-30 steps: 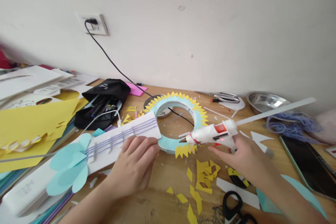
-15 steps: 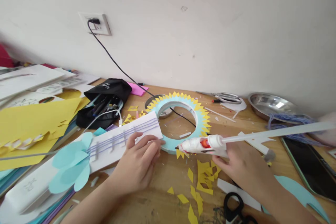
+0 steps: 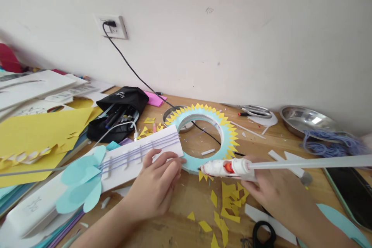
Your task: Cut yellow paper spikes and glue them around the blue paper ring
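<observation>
A light blue paper ring [image 3: 226, 139] edged with yellow triangles lies on the wooden table. My right hand [image 3: 266, 182] is wrapped round a white glue gun [image 3: 232, 167], whose nozzle is at the ring's lower edge. A long translucent glue stick [image 3: 310, 162] sticks out of its back. My left hand [image 3: 159, 180] rests by the ring's lower left side, fingers curled and pressed together, its fingertips near the end of a white strip [image 3: 168, 149] with purple strings. What those fingers hold, if anything, is hidden. Blue paper petals [image 3: 78, 182] are at the strip's other end.
Yellow scraps [image 3: 231, 197] and black-handled scissors [image 3: 263, 232] are in front. A metal bowl [image 3: 308, 118], purple yarn [image 3: 331, 145] and a phone [image 3: 350, 192] are at right. On the left are a black pencil case [image 3: 122, 104] and yellow paper [image 3: 43, 128]. A cable [image 3: 128, 64] runs from the wall socket.
The view has shifted slightly, so most things appear a little further right. Both hands keep about the same places at the ring, and the glue gun is still at its lower edge.
</observation>
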A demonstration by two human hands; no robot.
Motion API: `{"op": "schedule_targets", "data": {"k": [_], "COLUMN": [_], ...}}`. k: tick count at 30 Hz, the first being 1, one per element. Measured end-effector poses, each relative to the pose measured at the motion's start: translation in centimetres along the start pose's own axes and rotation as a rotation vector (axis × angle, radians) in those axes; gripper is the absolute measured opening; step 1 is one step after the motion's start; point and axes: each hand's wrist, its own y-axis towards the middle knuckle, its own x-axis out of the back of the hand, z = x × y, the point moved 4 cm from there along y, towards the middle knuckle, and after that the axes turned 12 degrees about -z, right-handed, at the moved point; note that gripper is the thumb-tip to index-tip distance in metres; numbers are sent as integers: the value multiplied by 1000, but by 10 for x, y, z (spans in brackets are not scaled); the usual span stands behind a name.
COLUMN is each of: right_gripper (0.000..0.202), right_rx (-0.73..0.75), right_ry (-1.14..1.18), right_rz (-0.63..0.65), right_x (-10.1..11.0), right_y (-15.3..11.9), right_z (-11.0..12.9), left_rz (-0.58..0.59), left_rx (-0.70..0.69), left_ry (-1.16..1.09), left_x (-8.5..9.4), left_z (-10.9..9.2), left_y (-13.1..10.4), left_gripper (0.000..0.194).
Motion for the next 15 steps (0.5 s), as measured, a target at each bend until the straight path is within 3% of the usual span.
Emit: {"op": "schedule_targets", "data": {"k": [4,6,12,15], "right_gripper": [42,45,42,50], "right_rx": [-68,-193,-948,-1165], "right_ry": [31,62,345,421], "right_rz": [14,42,344,388], "right_x": [0,-2,-20,-28], "right_y": [-6,-13,-37,-44], "right_z": [-6,-14,-51,-66], "left_rz": [-14,-26,-161,-233], "left_rx": [-20,-44,-83,-103], "left_ry": [17,30,67,69], "left_x": [3,4,9,10], "left_z": [-2,-4,-5,-5], "left_y": [3,4,2,-2], "left_gripper": [23,22,19,19]}}
